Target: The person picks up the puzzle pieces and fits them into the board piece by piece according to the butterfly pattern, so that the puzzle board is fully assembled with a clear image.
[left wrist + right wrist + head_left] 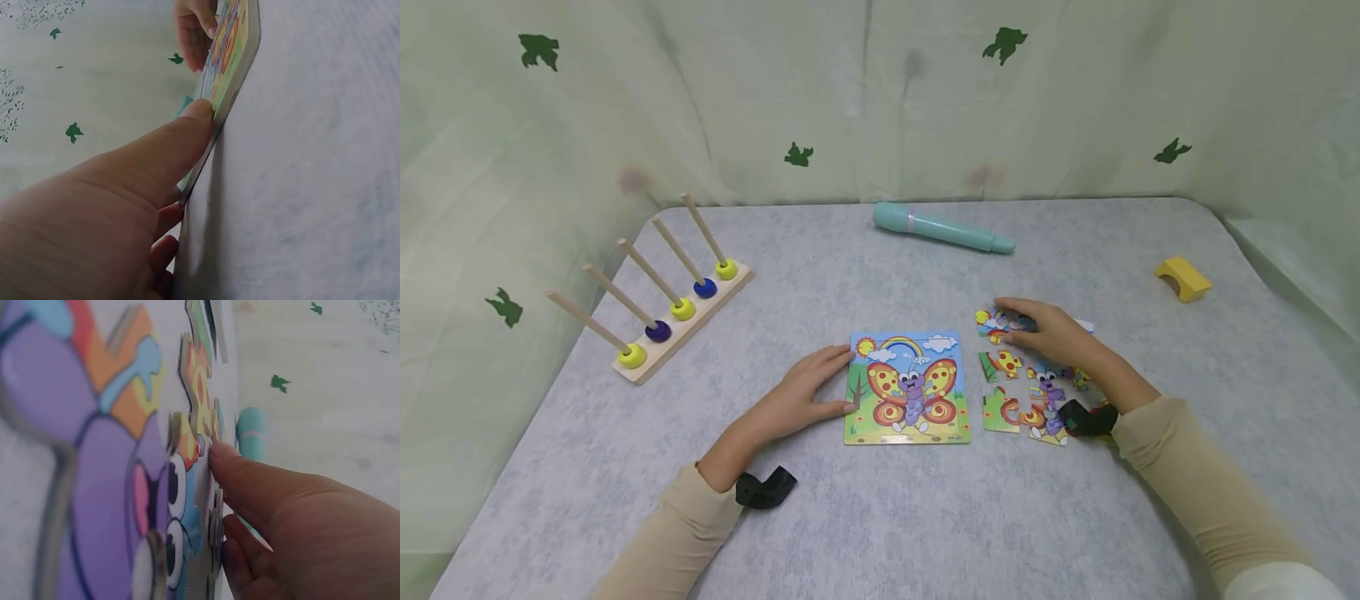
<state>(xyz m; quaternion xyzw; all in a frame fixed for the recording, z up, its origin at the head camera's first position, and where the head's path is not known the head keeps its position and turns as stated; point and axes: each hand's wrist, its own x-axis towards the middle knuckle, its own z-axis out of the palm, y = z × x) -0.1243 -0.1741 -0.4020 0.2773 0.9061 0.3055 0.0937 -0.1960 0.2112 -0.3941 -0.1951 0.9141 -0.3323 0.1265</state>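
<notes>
A square butterfly picture board (913, 400) lies flat on the table. My left hand (790, 393) rests at its left edge, fingers relaxed; in the left wrist view the thumb (199, 111) touches the board's rim. My right hand (1054, 335) is over the loose jigsaw pieces to the right of the board. Its thumb and index fingertips are spread at the edges of a blue piece with a sun (983, 317), partly covered by the hand. Below it lie a piece with a yellow wing (1006, 363), a green piece (996, 410) and purple butterfly-body pieces (106, 487).
A wooden rack of pegs (688, 333) with yellow and blue beads stands at the left. A teal, microphone-shaped toy (951, 231) lies near the back edge. At the right sits a yellow arch block (1184, 278). Light fabric with green leaf shapes hangs behind the table.
</notes>
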